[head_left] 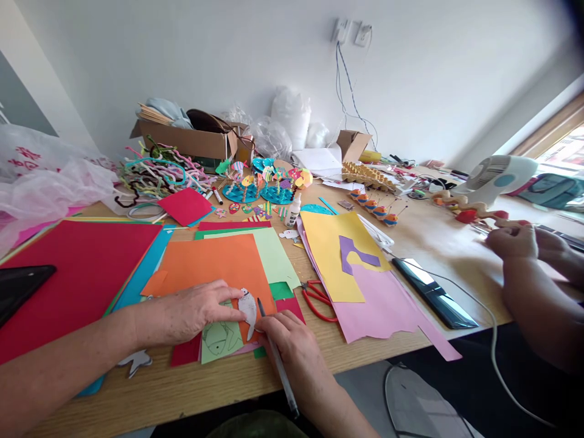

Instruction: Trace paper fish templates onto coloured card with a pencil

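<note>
My left hand [194, 310] lies flat with its fingers stretched out, the fingertips pressing a small white fish-shaped paper cutout [247, 311] onto an orange sheet [214, 258]. Gripped in my right hand [298, 350] is a pen [283, 374], its tip close to the cutout's right edge. Partly under the orange sheet, a light green piece [221, 344] carries a drawn fish. Another white cutout [137, 362] sits by the table's front edge, below my left forearm. Scissors with red handles [319, 304] rest right of the orange sheet, partly beneath yellow paper [331, 255].
Red paper [77, 274] is stacked at left, with a dark device [22, 289] on it. Pink paper [378, 304] and a phone [433, 293] lie to the right. A glue bottle [292, 211] stands before finished crafts. Another person's hands [515, 243] work at far right.
</note>
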Action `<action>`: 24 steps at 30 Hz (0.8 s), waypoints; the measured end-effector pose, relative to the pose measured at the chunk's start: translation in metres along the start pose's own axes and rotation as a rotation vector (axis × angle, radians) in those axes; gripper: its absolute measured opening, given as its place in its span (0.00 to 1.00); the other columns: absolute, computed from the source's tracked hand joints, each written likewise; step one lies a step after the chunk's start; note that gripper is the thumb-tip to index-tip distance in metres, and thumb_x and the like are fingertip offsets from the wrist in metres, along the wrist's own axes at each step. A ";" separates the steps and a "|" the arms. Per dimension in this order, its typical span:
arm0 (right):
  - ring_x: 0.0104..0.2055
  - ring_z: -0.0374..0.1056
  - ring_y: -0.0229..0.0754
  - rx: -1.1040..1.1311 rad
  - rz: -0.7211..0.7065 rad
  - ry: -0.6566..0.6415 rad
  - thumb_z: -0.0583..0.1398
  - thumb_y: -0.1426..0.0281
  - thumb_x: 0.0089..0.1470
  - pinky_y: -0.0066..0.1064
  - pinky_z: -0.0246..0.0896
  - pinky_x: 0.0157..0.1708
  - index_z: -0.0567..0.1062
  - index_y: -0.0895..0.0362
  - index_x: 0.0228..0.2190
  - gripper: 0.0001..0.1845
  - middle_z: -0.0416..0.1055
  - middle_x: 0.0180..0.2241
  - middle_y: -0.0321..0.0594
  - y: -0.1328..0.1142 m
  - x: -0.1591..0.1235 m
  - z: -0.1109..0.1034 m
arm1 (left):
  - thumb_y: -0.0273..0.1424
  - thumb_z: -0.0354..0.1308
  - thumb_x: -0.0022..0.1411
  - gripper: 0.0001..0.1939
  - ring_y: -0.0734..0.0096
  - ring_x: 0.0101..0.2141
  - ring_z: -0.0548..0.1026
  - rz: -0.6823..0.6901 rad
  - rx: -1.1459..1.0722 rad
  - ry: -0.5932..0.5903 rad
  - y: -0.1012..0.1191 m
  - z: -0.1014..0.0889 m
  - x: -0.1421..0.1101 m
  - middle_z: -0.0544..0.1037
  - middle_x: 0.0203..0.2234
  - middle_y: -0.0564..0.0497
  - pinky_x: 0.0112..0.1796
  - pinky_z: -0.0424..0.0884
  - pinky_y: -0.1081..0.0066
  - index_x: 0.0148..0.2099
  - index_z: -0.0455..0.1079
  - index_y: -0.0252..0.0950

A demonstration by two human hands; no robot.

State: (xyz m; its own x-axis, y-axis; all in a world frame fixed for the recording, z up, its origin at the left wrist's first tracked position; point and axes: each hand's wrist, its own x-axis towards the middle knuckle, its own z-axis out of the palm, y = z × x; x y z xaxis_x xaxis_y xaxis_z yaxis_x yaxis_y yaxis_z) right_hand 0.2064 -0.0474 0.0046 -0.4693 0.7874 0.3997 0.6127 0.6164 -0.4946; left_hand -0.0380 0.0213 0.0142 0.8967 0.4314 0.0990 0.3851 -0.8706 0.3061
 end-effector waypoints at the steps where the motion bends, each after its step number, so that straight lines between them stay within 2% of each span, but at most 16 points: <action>1: 0.31 0.67 0.43 0.023 -0.004 0.019 0.55 0.80 0.58 0.30 0.61 0.32 0.74 0.56 0.35 0.09 0.74 0.29 0.40 0.000 0.000 -0.001 | 0.22 0.46 0.69 0.25 0.62 0.45 0.69 -0.006 0.001 -0.001 0.001 -0.001 0.001 0.68 0.57 0.48 0.46 0.67 0.66 0.60 0.65 0.53; 4: 0.29 0.66 0.41 0.136 -0.005 0.107 0.57 0.76 0.57 0.29 0.59 0.30 0.73 0.56 0.32 0.06 0.73 0.27 0.39 -0.002 0.003 -0.009 | 0.23 0.47 0.69 0.23 0.61 0.46 0.69 -0.031 0.001 -0.046 0.003 -0.003 0.003 0.68 0.57 0.49 0.47 0.65 0.65 0.58 0.67 0.53; 6: 0.27 0.65 0.39 0.243 0.042 0.130 0.57 0.73 0.57 0.27 0.58 0.28 0.72 0.56 0.28 0.07 0.71 0.25 0.37 -0.004 0.006 -0.017 | 0.22 0.48 0.69 0.22 0.60 0.48 0.68 -0.040 -0.010 -0.088 0.004 -0.006 0.006 0.66 0.57 0.49 0.48 0.64 0.64 0.57 0.68 0.52; 10: 0.23 0.61 0.35 0.492 0.260 0.005 0.54 0.72 0.58 0.24 0.54 0.23 0.71 0.55 0.31 0.06 0.67 0.21 0.31 -0.006 0.012 -0.025 | 0.20 0.46 0.68 0.24 0.63 0.47 0.69 -0.053 -0.059 -0.093 0.009 -0.014 0.011 0.67 0.56 0.50 0.48 0.64 0.65 0.56 0.70 0.51; 13: 0.24 0.62 0.35 0.559 0.349 -0.090 0.55 0.74 0.54 0.23 0.54 0.23 0.71 0.55 0.32 0.05 0.67 0.22 0.31 -0.005 0.016 -0.023 | 0.17 0.46 0.66 0.26 0.64 0.45 0.70 -0.054 -0.112 -0.077 0.012 -0.019 0.014 0.70 0.54 0.51 0.48 0.65 0.67 0.55 0.71 0.50; 19: 0.24 0.62 0.35 0.556 0.340 -0.173 0.55 0.76 0.51 0.23 0.54 0.24 0.71 0.55 0.29 0.06 0.68 0.22 0.31 -0.007 0.021 -0.024 | 0.14 0.46 0.61 0.24 0.63 0.46 0.72 -0.073 -0.193 -0.073 0.013 -0.025 0.025 0.75 0.47 0.48 0.48 0.66 0.68 0.48 0.76 0.41; 24: 0.23 0.59 0.34 0.564 0.326 -0.129 0.55 0.79 0.47 0.22 0.54 0.23 0.70 0.55 0.27 0.07 0.65 0.21 0.29 -0.006 0.023 -0.020 | 0.11 0.45 0.55 0.25 0.66 0.46 0.73 -0.071 -0.234 -0.051 0.012 -0.029 0.030 0.77 0.46 0.48 0.48 0.66 0.72 0.45 0.76 0.37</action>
State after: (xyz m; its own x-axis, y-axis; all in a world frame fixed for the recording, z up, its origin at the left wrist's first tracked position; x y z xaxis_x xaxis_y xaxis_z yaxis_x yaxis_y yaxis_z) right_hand 0.2042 -0.0332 0.0325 -0.4102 0.9082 0.0826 0.3257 0.2305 -0.9170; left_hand -0.0130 0.0301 0.0483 0.8815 0.4716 0.0233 0.3917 -0.7578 0.5219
